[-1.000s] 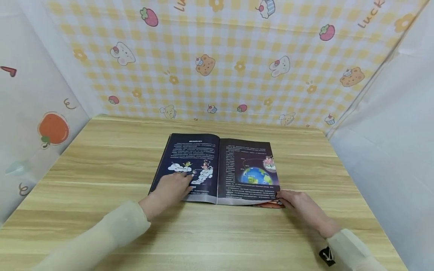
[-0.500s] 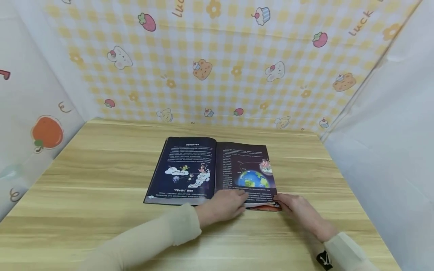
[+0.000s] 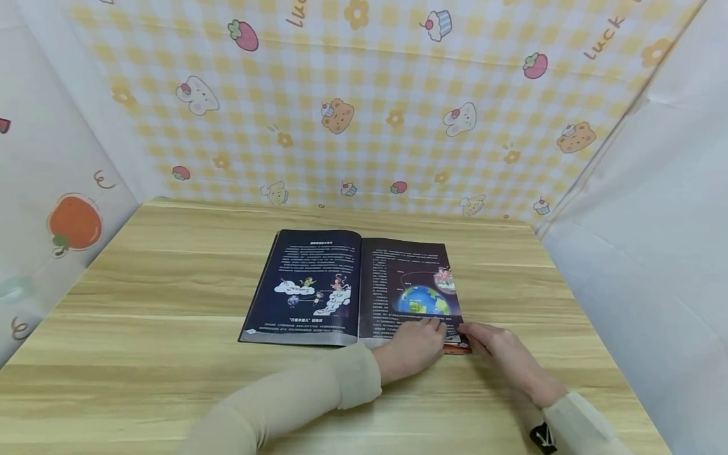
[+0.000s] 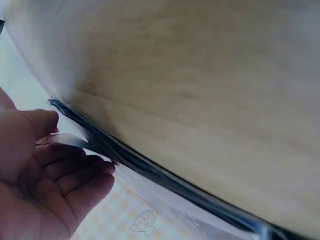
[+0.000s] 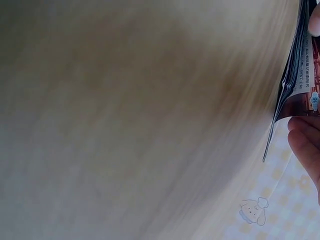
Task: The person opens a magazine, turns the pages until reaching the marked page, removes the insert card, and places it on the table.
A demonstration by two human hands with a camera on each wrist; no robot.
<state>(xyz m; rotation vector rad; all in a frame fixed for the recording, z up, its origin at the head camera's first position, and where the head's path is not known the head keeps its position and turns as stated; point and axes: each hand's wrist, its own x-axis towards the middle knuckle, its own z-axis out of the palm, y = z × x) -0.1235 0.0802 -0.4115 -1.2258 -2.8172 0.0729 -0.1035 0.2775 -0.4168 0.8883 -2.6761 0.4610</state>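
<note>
A magazine [image 3: 318,272] lies spread on the table with dark illustrated pages, a globe picture on its right-hand page [image 3: 381,297]. Over that page's near edge reaches my left hand [image 3: 415,346]; in the left wrist view its thumb [image 4: 45,121] and curled fingers [image 4: 75,175] have a thin page edge between them. At the near right corner my right hand [image 3: 506,354] pinches the page. In the right wrist view, fingertips [image 5: 304,137] sit at a curled corner of a reddish page [image 5: 295,106]. Most of the right hand is outside that view.
The wooden table [image 3: 188,373] meets a yellow checked cloth [image 3: 364,95] at the back. White sheets [image 3: 654,208] hang at both sides. A black tag [image 3: 543,438] is near the right sleeve [image 3: 580,420].
My left hand has moved right from the left-hand page, along the magazine's near edge, to close beside my right hand. The right hand has stayed at the page corner.
</note>
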